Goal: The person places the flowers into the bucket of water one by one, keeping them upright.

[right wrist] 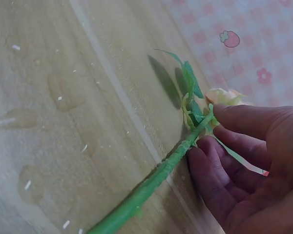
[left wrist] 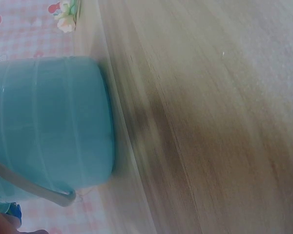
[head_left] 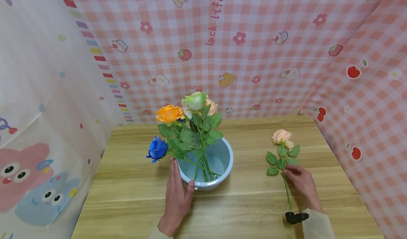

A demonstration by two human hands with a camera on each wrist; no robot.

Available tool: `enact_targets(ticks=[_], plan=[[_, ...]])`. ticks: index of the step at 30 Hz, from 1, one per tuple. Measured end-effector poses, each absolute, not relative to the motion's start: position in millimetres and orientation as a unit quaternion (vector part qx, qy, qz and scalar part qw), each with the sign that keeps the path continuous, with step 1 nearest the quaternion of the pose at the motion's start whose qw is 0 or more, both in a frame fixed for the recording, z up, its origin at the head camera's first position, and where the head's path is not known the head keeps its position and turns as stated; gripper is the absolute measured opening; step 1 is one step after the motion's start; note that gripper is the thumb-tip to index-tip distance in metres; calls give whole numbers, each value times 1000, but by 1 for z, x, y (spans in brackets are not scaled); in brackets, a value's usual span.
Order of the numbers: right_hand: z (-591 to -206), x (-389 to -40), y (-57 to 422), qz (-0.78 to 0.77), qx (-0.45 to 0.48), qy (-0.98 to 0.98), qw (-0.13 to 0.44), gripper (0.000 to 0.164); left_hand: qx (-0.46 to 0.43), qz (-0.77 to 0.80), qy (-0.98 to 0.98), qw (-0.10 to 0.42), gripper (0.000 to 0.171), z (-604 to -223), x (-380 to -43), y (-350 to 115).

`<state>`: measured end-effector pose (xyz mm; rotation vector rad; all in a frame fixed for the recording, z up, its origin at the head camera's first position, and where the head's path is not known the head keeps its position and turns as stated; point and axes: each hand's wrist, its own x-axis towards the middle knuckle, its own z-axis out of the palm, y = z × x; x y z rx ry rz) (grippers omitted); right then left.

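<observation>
A light-blue bucket stands on the table with several artificial roses leaning in it: a blue rose, an orange rose, a pale green rose and a peach one behind. My left hand rests against the bucket's near left side, fingers straight and thumb by the rim. On the right lies another peach rose with green leaves. Around its stem, just below the leaves, my right hand has thumb and fingers closed in a pinch. The left wrist view shows the bucket's side and its handle.
The wooden table backs onto a pink checked cloth, with more cloth at both sides. Small white bits and wet-looking spots lie on the tabletop near the right hand. A black device sits at the right wrist.
</observation>
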<state>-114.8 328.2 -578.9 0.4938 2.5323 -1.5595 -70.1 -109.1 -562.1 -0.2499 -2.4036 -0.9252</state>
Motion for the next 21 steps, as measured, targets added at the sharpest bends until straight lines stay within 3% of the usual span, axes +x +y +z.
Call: enact_targets(ticks=[21], plan=[[-575, -124, 328, -435, 147, 886, 67, 43, -98, -347, -890, 278, 78, -564, -71, -111]])
